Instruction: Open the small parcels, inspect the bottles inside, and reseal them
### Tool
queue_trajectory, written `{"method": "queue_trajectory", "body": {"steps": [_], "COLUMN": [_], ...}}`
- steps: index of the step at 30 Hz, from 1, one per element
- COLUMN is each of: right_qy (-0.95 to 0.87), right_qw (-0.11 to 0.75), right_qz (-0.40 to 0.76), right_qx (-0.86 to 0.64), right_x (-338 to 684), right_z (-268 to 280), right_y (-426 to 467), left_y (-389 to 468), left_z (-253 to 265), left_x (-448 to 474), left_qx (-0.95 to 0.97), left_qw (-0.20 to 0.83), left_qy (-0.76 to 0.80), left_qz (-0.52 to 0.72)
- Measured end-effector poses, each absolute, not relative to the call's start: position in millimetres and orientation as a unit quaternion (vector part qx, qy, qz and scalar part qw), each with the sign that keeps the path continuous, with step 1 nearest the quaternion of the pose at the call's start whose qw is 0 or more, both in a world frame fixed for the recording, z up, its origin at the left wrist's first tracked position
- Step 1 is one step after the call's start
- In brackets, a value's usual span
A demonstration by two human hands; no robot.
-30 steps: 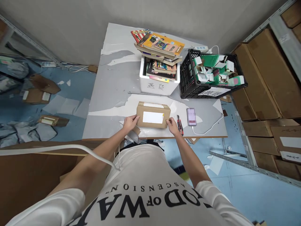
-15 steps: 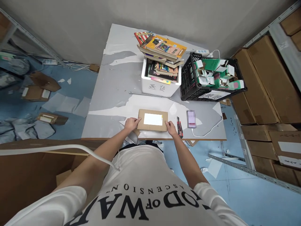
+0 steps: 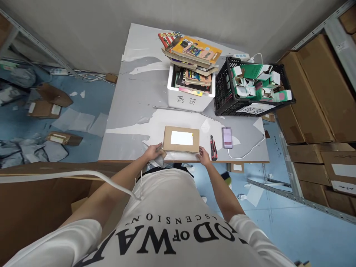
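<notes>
A small cardboard box (image 3: pixel 181 148) with a white label (image 3: pixel 181 138) on top is at the table's front edge. My left hand (image 3: pixel 152 152) is closed at its near left corner, beside a greyish plastic piece (image 3: pixel 159 161) that hangs over the edge. At the near right corner, my right hand (image 3: pixel 204 156) has its fingers curled against the box's side. The undersides of both grips are hidden. A red and black box cutter (image 3: pixel 213 147) lies right of my right hand, and a phone (image 3: pixel 227 137) on a white cable lies beyond it.
Behind the box stand a white bin (image 3: pixel 190 101) piled with books (image 3: pixel 196 52) and a black crate (image 3: pixel 226 96) of green-and-white cartons. Cardboard boxes fill the shelf (image 3: pixel 289 174) on the right. Packages and paper litter the blue floor (image 3: pixel 91 100).
Both hands have slid toward the near corners of the box, lower along its sides. More of the box's front face shows now. The view has shifted slightly.
</notes>
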State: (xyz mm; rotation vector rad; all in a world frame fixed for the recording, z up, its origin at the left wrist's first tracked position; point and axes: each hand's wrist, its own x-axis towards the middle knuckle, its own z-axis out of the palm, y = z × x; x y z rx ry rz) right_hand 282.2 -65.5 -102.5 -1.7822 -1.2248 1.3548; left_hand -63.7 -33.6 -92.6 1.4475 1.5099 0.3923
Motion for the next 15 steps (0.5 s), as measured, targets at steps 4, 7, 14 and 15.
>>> {"method": "queue_trajectory", "body": {"steps": [4,7,14,15], "right_qy": [-0.445,-0.463,-0.489,-0.494], "right_qw": [0.295,0.315,0.338,0.326], "right_qz": [0.528,0.528,0.438,0.423], "right_qx": [-0.660,-0.638,-0.675,-0.687], "right_x": [270,267,263,262], "right_z": [-106,-95,-51,-48], "right_y": [-69,-65,-32,-27], "left_y": [-38,-38,-20,-17], "left_z": [-91,-84,-49,-45], "left_x": [-62,-59,-41,-38], "left_qx": [0.621,0.619,0.538,0.533], "left_qw": [0.489,0.485,0.431,0.437], "left_qy": [0.595,0.587,0.664,0.662], "left_qz": [0.144,0.191,0.290,0.295]}}
